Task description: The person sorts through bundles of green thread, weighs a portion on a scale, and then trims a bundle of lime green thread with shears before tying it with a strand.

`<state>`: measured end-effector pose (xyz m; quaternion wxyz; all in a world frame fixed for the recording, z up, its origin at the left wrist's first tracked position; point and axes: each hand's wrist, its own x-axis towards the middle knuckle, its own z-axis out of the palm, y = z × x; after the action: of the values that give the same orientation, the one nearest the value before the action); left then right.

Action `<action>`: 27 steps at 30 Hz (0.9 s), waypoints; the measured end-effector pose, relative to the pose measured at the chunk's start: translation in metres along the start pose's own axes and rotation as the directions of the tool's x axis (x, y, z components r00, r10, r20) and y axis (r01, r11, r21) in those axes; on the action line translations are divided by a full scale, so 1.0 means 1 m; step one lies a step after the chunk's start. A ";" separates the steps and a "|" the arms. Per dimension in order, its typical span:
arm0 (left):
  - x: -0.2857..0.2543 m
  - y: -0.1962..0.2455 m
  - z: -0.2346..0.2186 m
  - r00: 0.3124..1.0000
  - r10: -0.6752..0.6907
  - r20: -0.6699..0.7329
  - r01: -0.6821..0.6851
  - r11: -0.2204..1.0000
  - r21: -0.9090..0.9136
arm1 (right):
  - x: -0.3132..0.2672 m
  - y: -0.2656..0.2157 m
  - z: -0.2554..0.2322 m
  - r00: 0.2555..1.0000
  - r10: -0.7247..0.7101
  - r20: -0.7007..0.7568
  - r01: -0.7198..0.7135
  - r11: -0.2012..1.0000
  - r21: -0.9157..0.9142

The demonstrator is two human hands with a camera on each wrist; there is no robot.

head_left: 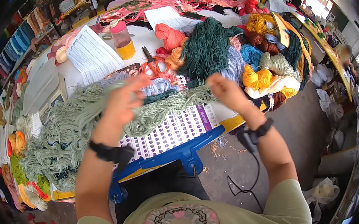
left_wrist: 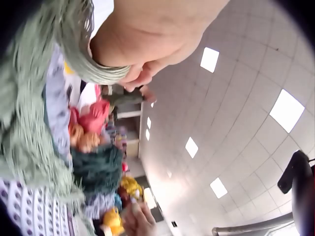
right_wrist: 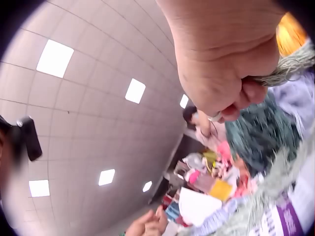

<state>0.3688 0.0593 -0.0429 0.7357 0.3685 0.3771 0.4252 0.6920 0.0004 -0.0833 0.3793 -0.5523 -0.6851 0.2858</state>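
A long sage-green yarn skein [head_left: 166, 109] stretches across the table front between my two hands. My left hand [head_left: 122, 102], slightly blurred in the head view, holds its left part; a thick loop of strands [left_wrist: 101, 71] passes around the hand in the left wrist view. My right hand [head_left: 229, 92] grips the skein's right end with curled fingers, and strands [right_wrist: 293, 69] come out of the fist in the right wrist view. A large loose pile of the same yarn [head_left: 61, 136] lies left of my left hand. Dark green yarn [head_left: 207, 44] is heaped beyond the skein.
Under the skein lies a dotted white chart [head_left: 160, 133], with a blue clamp-like bar [head_left: 170, 149] along the table's front edge. Orange-handled scissors [head_left: 153, 65], a pink-capped bottle [head_left: 121, 40] and a printed sheet [head_left: 91, 53] lie farther back. Several coloured skeins [head_left: 276, 63] crowd the right.
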 end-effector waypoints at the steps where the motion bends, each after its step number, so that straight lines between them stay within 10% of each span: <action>1: 0.006 -0.014 0.017 0.995 -0.083 0.051 0.078 0.993 0.094 | 0.005 0.011 0.018 0.997 -0.040 0.064 0.039 0.999 0.009; 5: -0.014 0.008 0.019 0.998 0.060 -0.030 -0.046 0.941 0.334 | -0.013 0.004 -0.003 0.999 0.004 -0.032 -0.006 0.999 -0.053; 7: -0.027 0.048 -0.076 0.927 0.352 0.131 -0.369 0.785 0.498 | -0.044 0.044 -0.055 0.977 0.082 -0.198 -0.070 0.995 0.065; 8: -0.037 0.081 -0.142 0.936 0.352 -0.020 -0.328 0.888 0.323 | -0.062 0.048 -0.088 0.930 0.164 -0.329 -0.205 0.974 -0.095; 9: -0.052 0.119 -0.194 0.806 0.468 -0.364 -0.281 0.842 0.460 | -0.073 0.023 -0.114 0.810 0.377 -0.448 -0.423 0.906 -0.002; 11: -0.096 0.198 -0.370 0.538 0.656 -0.530 -0.445 0.755 0.482 | -0.093 0.056 -0.169 0.731 0.352 -0.585 -0.330 0.932 0.149; 12: -0.103 0.200 -0.369 0.543 0.656 -0.525 -0.439 0.754 0.489 | -0.098 0.073 -0.191 0.717 0.256 -0.649 -0.268 0.960 0.082; 16: -0.134 0.217 -0.339 0.450 0.609 -0.653 -0.458 0.785 0.417 | -0.063 0.039 -0.171 0.716 0.121 -0.688 -0.102 0.992 0.068; 18: -0.096 0.154 -0.215 0.832 0.463 -0.306 -0.459 0.884 0.091 | -0.039 0.013 -0.123 0.833 0.095 -0.546 -0.085 0.995 0.043; 19: -0.079 0.108 -0.118 0.718 0.592 -0.366 -0.386 0.776 0.498 | -0.029 0.011 -0.099 0.905 0.076 -0.419 -0.066 0.997 0.038; 20: -0.068 0.093 -0.055 0.849 0.319 -0.420 -0.281 0.948 0.152 | -0.015 0.014 -0.072 0.959 0.010 -0.283 0.000 0.999 0.037; 21: -0.050 0.069 -0.052 0.994 0.071 -0.087 -0.085 0.983 -0.165 | -0.008 -0.001 -0.044 0.992 0.025 -0.123 -0.007 0.989 0.149; 23: -0.018 0.023 -0.008 0.965 -0.209 0.157 0.229 0.965 -0.125 | 0.005 -0.001 0.004 0.996 -0.024 0.082 0.014 0.993 0.120; 27: 0.035 -0.062 0.040 0.885 -0.449 0.125 0.429 0.889 0.160 | 0.009 0.027 0.046 0.986 -0.053 0.156 0.095 0.957 -0.274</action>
<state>0.4376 0.0593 -0.0874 0.8153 0.3523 0.4175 0.1917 0.6673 0.0162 -0.1290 0.2560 -0.5517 -0.7652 0.2113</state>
